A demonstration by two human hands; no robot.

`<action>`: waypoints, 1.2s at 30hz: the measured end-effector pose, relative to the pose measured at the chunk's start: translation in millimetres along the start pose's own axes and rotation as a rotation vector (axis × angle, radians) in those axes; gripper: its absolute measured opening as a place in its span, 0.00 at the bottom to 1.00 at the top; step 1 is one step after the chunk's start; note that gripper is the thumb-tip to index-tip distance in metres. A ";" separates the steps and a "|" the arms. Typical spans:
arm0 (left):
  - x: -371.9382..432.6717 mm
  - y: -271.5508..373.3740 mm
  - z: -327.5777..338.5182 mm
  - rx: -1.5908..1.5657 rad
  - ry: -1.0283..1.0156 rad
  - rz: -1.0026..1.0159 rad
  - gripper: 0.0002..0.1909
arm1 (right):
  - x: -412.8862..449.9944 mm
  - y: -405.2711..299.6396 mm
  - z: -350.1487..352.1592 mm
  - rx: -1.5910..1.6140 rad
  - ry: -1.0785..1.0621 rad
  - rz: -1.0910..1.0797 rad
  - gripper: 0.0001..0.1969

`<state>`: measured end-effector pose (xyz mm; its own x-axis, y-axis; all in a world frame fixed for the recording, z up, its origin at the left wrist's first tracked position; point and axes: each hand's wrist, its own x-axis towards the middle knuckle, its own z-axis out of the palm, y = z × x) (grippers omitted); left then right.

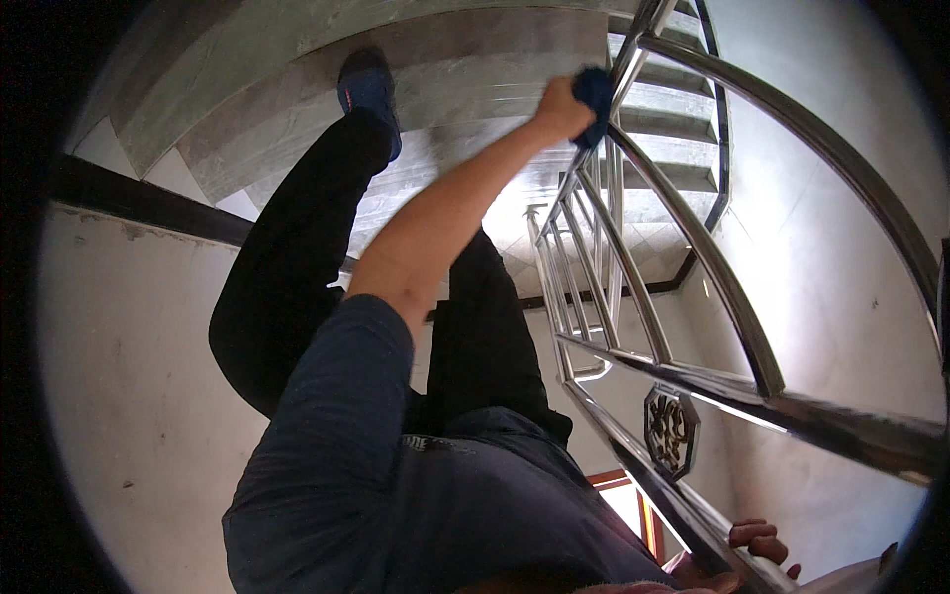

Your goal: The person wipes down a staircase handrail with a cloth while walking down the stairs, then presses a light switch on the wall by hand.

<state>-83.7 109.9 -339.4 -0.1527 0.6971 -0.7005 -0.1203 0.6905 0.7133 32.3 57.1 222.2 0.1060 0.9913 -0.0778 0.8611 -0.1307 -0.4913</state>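
Reaching across the body, my left hand (565, 110) holds a bunched dark blue cloth (593, 108) against an upper bar of the shiny metal stair railing (582, 178). At the lower right, the fingers of my right hand (758, 540) curl over the metal handrail (701, 512); part of that hand is hidden by the rail. Several metal balusters (646, 304) run between the railing's long bars. An octagonal ornamental panel (672, 431) with a scroll pattern is set in the railing.
Grey stone stair treads (475, 82) lie under my dark blue shoe (367, 85). More steps (668, 134) show beyond the railing. A pale, stained wall (133, 356) with dark trim (156, 197) stands at left, another wall (831, 223) at right. A window with a reddish frame (644, 512) shows below.
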 end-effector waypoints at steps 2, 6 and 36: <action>13.5 47.1 -45.8 -0.015 0.004 0.069 0.25 | -6.9 17.4 -12.9 -0.700 0.013 -0.161 0.09; 51.9 118.0 -130.0 -0.221 0.114 0.261 0.14 | 4.0 6.3 -3.4 -0.090 -0.064 -0.109 0.30; -367.5 128.2 -102.4 -0.799 -0.068 0.059 0.20 | -6.5 31.2 -3.8 0.314 0.054 -0.347 0.34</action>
<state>-143.4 -77.7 11.7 -0.1238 0.7558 -0.6429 -0.7834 0.3232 0.5308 60.4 46.6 210.6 -0.1283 0.9756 0.1782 0.6588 0.2182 -0.7200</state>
